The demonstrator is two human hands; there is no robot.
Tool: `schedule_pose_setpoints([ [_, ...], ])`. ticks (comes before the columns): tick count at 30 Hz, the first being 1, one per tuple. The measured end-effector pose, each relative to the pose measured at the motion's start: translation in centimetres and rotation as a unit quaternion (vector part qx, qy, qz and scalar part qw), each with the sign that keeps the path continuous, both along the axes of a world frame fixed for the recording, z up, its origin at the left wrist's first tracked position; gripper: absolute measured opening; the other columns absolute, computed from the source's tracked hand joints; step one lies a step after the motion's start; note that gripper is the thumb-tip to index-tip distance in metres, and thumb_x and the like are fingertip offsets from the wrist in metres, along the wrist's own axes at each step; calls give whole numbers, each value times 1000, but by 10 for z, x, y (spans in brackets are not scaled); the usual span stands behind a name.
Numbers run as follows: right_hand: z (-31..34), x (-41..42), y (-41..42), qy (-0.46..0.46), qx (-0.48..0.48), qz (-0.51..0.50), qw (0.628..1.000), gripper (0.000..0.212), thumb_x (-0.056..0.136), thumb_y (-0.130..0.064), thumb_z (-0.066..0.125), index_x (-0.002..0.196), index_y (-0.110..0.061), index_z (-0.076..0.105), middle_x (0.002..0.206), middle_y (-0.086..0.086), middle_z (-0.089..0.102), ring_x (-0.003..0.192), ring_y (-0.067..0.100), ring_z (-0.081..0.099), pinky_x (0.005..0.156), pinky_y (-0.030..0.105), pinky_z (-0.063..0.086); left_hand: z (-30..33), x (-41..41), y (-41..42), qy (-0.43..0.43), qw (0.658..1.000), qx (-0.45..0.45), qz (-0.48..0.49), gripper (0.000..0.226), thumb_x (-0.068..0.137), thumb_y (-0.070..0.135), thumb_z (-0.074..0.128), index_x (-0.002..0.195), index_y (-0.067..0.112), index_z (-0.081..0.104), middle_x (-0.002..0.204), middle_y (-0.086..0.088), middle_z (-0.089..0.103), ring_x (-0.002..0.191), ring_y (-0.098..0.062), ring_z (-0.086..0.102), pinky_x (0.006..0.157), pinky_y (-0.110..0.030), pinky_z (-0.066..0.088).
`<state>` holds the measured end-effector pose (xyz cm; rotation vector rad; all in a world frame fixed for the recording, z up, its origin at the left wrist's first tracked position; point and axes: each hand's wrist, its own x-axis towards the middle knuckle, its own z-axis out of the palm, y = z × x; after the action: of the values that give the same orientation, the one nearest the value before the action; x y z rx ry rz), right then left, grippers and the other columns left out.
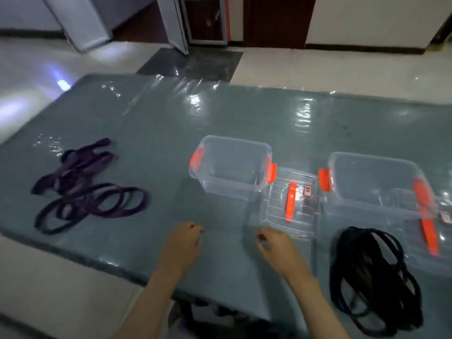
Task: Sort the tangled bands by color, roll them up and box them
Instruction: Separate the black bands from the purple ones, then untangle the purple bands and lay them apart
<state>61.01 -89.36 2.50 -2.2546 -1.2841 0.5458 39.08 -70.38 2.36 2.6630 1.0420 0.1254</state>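
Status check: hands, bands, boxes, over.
Left hand and right hand empty, loosely curled. Purple bands and black bands sorted, unrolled. Both boxes empty. Path clear.

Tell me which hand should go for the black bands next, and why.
Right. The right hand hovers nearer the black bands, which lie at the table's right side. The left hand would have to cross over; it sits closer to the purple bands. Both hands hold nothing.

Both bare forearms reach forward side by side. Left hand (182, 243): back up, fingers loosely curled, nothing in its grasp. Right hand (276, 244): just right of the left, apart from it, fingers likewise curled under, thumb tucked inward, holding nothing.
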Motion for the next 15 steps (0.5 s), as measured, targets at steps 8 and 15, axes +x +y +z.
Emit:
schedule_pose_setpoints([
  [8,-4,-128,141,-8,-32,-13,999,17,93,-28,62,106,-24,72,107,0,75,97,26,72,83,39,57,-14,-109,129,-15,999,-45,0,25,85,14,71,109,19,73,108,-1,67,103,-30,64,81,-44,56],
  [15,17,-205,216,-51,-40,-7,998,12,94,-27,64,105,-27,70,103,-8,72,92,17,70,79,34,55,-13,-183,189,-24,996,-43,70,23,89,17,69,111,24,73,113,3,69,106,-24,66,84,-41,53],
])
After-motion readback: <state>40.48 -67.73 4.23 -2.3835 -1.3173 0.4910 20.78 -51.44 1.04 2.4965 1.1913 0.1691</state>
